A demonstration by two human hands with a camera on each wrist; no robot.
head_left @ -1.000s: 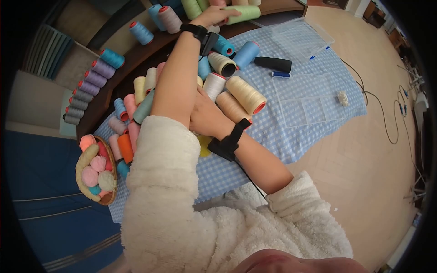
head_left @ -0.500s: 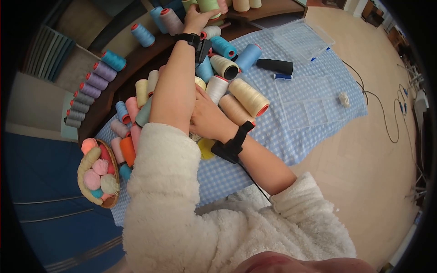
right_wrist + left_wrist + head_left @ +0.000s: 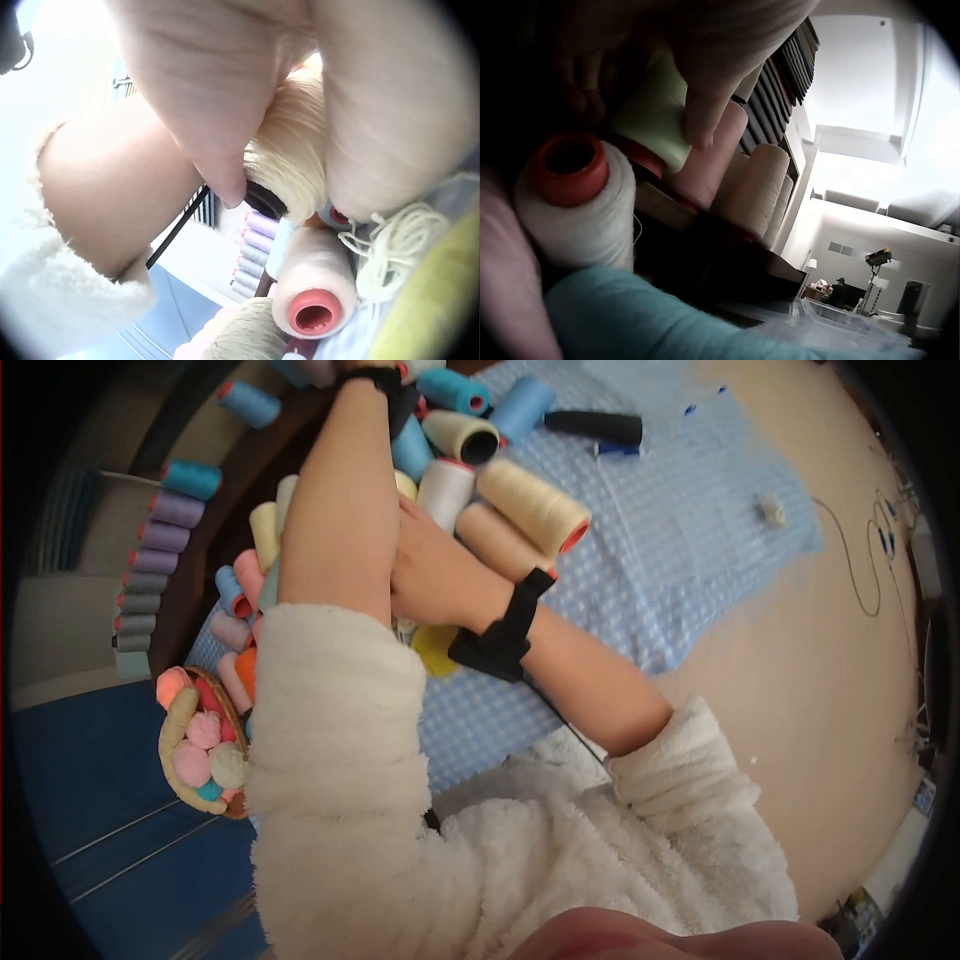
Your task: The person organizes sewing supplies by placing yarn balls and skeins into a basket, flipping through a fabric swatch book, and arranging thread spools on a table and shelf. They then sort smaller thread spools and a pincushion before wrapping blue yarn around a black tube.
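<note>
My left hand [image 3: 739, 49] holds a light green thread cone [image 3: 656, 112] by its sides, thumb on one side and fingers on the other, seen in the left wrist view. It stands beside a pink cone [image 3: 720, 154] on the shelf; the head view cuts this hand off at the top. My right hand [image 3: 445, 575] is low over the cloth, under the left forearm. In the right wrist view its thumb and fingers curl round a cream yarn cone [image 3: 289, 150] with a black core. A pale pink cone [image 3: 300, 270] lies below it.
Many cones lie on the blue checked cloth [image 3: 480, 725], among them a cream one [image 3: 530, 505] and a black one [image 3: 595, 428]. A basket of yarn balls [image 3: 180, 785] stands at the left. Purple cones [image 3: 165, 538] line the dark shelf.
My left hand has turned the green cone from lying sideways to upright at the shelf. The head view has shifted, so the shelf's back cones have left the frame. My right hand keeps its place.
</note>
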